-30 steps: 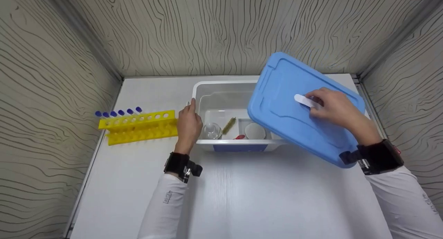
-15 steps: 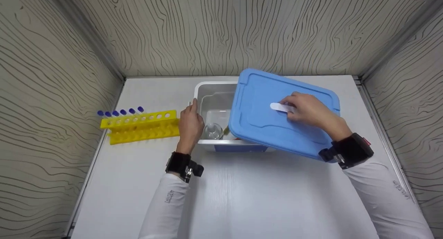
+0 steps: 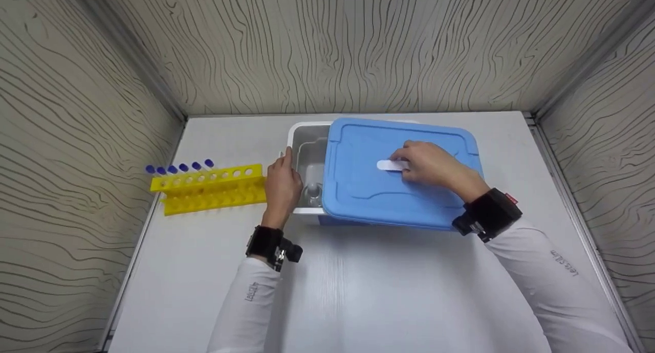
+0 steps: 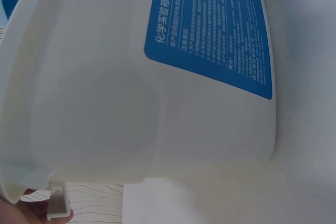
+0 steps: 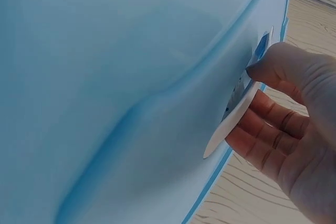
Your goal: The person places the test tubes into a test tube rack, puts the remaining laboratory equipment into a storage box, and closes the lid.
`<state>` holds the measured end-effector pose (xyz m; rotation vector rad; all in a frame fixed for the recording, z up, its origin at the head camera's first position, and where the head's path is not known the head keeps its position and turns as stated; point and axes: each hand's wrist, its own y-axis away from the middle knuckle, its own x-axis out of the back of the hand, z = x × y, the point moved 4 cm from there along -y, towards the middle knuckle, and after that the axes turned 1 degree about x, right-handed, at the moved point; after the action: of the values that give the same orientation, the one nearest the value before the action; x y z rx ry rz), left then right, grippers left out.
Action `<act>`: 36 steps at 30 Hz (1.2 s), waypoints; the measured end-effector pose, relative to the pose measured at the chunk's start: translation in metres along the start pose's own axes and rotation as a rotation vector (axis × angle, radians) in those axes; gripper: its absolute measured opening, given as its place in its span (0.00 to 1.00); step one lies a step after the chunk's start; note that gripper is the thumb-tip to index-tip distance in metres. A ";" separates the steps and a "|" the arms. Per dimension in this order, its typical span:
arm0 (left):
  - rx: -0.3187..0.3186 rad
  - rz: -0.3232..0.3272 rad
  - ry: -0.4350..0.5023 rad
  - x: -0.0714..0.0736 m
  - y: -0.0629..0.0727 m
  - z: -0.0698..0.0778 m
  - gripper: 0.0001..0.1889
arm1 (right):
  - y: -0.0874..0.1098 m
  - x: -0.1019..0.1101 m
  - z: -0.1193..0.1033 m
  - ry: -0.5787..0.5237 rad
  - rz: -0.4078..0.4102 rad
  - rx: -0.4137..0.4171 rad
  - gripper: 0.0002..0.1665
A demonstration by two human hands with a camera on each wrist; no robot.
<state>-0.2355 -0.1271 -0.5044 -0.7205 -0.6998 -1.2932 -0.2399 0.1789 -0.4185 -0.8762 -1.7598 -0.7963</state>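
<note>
My right hand (image 3: 424,163) pinches the white handle (image 3: 388,165) of a blue lid (image 3: 353,153). The right wrist view has thumb and fingers around that handle (image 5: 233,121). The lid lies slightly askew over a white storage box (image 3: 291,138), overhanging its right side. A strip at the box's left end stays uncovered, where a clear glass vessel (image 3: 313,193) shows. My left hand (image 3: 282,189) grips the box's left end. In the left wrist view its fingers (image 4: 31,213) are by a white latch (image 4: 59,203), below the box wall (image 4: 94,114) with its blue label (image 4: 210,30).
Left of the box, near my left hand, stands a yellow test tube rack (image 3: 204,181). Several tubes with blue caps (image 3: 172,169) sit in it. The white table (image 3: 389,291) is bounded by wood-patterned panels (image 3: 327,51) at the back and both sides.
My right hand has brought the lid leftward and turned it straighter over the box, hiding the brush and most other contents. My left hand has stayed at the box's left end.
</note>
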 end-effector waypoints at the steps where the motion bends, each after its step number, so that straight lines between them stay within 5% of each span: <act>1: 0.002 0.000 0.001 0.000 0.000 0.000 0.31 | -0.002 -0.001 -0.002 0.000 -0.001 0.005 0.27; 22: 0.035 -0.028 -0.022 0.000 -0.002 0.002 0.30 | -0.028 -0.014 -0.022 0.029 0.029 0.092 0.27; 30: 0.030 -0.029 -0.012 -0.001 -0.001 0.003 0.30 | -0.020 -0.012 -0.020 0.008 0.071 0.060 0.24; 36: 0.017 -0.014 -0.008 0.001 0.000 0.000 0.30 | 0.001 0.004 -0.006 -0.077 0.190 0.030 0.23</act>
<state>-0.2356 -0.1276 -0.5036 -0.7083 -0.7231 -1.2964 -0.2376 0.1754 -0.4129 -1.0490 -1.7200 -0.6177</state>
